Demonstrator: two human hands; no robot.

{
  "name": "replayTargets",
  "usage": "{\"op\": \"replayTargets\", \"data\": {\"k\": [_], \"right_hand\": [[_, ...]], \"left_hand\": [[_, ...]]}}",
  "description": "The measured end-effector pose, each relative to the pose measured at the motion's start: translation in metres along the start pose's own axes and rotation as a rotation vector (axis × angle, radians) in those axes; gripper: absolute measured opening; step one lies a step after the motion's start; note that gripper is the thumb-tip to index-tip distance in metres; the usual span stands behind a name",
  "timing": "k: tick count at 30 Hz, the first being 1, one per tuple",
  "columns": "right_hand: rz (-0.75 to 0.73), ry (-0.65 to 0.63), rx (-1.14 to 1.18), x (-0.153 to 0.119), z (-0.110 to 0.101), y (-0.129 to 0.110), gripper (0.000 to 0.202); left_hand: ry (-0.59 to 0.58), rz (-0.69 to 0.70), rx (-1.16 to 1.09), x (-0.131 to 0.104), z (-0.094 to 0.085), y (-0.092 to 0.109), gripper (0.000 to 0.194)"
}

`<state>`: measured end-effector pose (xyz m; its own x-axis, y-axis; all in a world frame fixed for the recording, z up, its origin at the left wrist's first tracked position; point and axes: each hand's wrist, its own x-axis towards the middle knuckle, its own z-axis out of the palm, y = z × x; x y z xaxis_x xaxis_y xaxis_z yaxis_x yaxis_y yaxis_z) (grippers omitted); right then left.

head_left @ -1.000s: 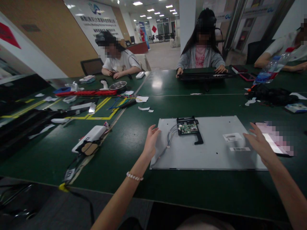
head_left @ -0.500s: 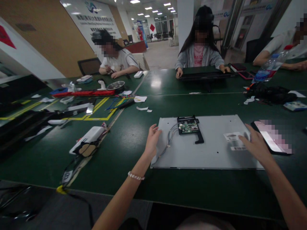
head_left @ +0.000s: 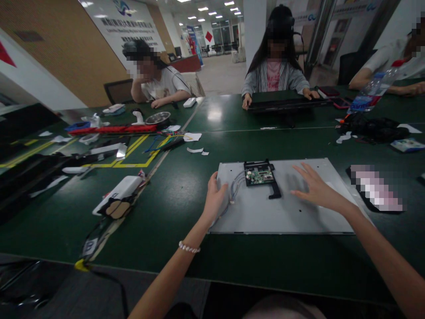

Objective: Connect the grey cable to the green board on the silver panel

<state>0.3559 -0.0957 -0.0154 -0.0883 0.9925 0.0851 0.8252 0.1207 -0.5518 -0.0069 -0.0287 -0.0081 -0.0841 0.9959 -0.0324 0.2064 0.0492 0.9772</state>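
Observation:
A flat grey metal panel [head_left: 265, 219] lies on the green table in front of me. Near its top edge sits a green circuit board [head_left: 260, 175] in a black bracket [head_left: 275, 190], with grey wires [head_left: 235, 188] running down to the panel's lower left. At the panel's left edge rests my left hand [head_left: 214, 197], fingers apart, the thumb over the surface and some fingertips hidden beyond the edge. My right hand [head_left: 314, 188] is over the panel's right half, fingers spread, holding nothing and partly covering the white label.
Right of the panel lies a phone [head_left: 376, 188]. A battery pack [head_left: 121, 197] with cables is at the left, tools and a red strip [head_left: 113, 129] beyond. Across the table, a person holds a black panel [head_left: 288, 105]; bottles [head_left: 375, 95] stand at the right.
My right hand has left the panel's right edge and moved left over its surface, fingers spreading. My left hand's thumb has swung inward. The person at the left has raised a hand to the face.

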Motion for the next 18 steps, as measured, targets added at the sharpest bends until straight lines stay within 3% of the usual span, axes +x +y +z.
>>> {"op": "replayTargets", "data": {"k": [3, 5, 9, 13, 18], "right_hand": [[-0.184, -0.119, 0.046, 0.042, 0.000, -0.023, 0.098], [-0.213, -0.170, 0.075, 0.068, 0.006, -0.033, 0.104], [-0.240, -0.237, 0.112, 0.102, 0.021, -0.040, 0.112], [-0.297, -0.225, 0.129, 0.109, 0.027, -0.040, 0.111], [-0.265, -0.206, 0.110, 0.095, 0.020, -0.036, 0.108]], "left_hand": [[-0.031, 0.168, 0.174, -0.001, 0.003, -0.006, 0.061], [-0.052, 0.240, 0.268, -0.001, 0.006, -0.009, 0.062], [-0.136, 0.220, 0.351, -0.003, 0.010, -0.007, 0.054], [-0.160, 0.181, 0.299, -0.005, 0.010, -0.002, 0.050], [-0.174, 0.193, 0.317, -0.004, 0.009, 0.000, 0.051]]}}
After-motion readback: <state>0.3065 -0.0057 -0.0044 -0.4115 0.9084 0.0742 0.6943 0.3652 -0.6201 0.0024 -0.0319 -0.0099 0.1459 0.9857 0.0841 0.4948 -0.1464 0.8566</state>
